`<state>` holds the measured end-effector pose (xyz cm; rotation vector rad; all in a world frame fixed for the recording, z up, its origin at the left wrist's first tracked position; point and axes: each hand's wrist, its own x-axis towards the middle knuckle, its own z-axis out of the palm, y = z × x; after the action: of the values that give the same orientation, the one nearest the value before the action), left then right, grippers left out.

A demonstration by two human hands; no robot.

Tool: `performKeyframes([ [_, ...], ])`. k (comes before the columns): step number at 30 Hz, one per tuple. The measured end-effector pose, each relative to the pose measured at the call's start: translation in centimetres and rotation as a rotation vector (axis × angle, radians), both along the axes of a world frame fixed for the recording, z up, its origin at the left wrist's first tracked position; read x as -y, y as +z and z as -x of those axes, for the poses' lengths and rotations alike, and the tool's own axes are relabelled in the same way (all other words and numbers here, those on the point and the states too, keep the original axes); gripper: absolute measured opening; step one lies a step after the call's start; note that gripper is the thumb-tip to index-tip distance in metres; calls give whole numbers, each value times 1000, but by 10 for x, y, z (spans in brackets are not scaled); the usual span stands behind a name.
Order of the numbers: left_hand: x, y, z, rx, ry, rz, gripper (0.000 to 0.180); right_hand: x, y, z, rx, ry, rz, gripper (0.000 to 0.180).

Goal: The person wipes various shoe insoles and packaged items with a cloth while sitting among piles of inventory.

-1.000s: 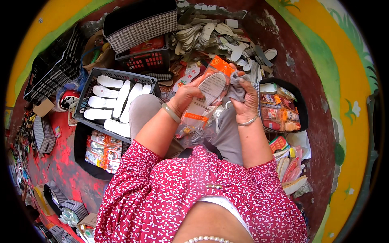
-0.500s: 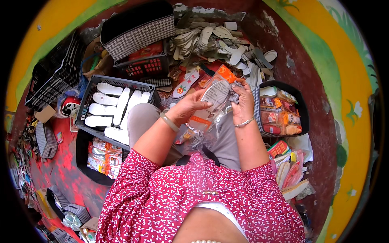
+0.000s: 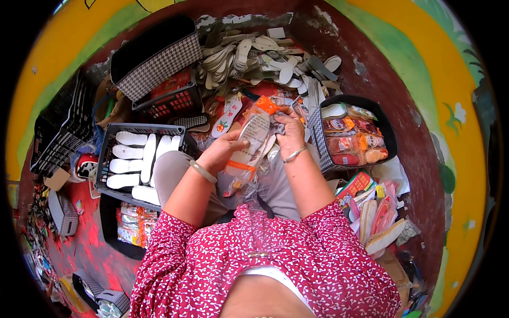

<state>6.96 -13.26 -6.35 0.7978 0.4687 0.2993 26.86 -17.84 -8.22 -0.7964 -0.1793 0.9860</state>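
Above my lap, both hands hold a clear plastic bag of insoles (image 3: 255, 129) with orange printed ends. My left hand (image 3: 218, 152) is closed on the bag's left side, the thumb lying over the front. At the upper right corner, my right hand (image 3: 291, 132) pinches the bag together with a crumpled grey piece (image 3: 277, 127), whose kind I cannot make out. The bag tilts, its upper end leaning right. Just beyond it lies an insole with a red flower (image 3: 225, 119). Loose clear plastic (image 3: 246, 185) hangs below the bag over my lap.
A dark crate (image 3: 154, 129) of white insoles stands at my left, a black bin (image 3: 108, 225) of packets below it. On the right is a houndstooth basket (image 3: 318, 138) of packaged insoles, with loose insoles (image 3: 384, 237) nearer me. An insole pile (image 3: 217, 63) lies against the far wall.
The view has shifted, so most things appear further left. The bag is still in both hands and sits slightly lower and more upright between them. Neither hand has let go.
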Motion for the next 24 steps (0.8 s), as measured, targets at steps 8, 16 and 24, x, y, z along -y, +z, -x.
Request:
performKeyframes([
  [8,4,12,4,-79,62,-80,30,-1,-2,0,-77,7,-21,26],
  [16,3,9,5,-58,60,46,31,-1,3,-4,-58,0,51,25],
  [24,-3,7,5,-21,56,99,30,-2,3,-7,-77,28,70,26],
])
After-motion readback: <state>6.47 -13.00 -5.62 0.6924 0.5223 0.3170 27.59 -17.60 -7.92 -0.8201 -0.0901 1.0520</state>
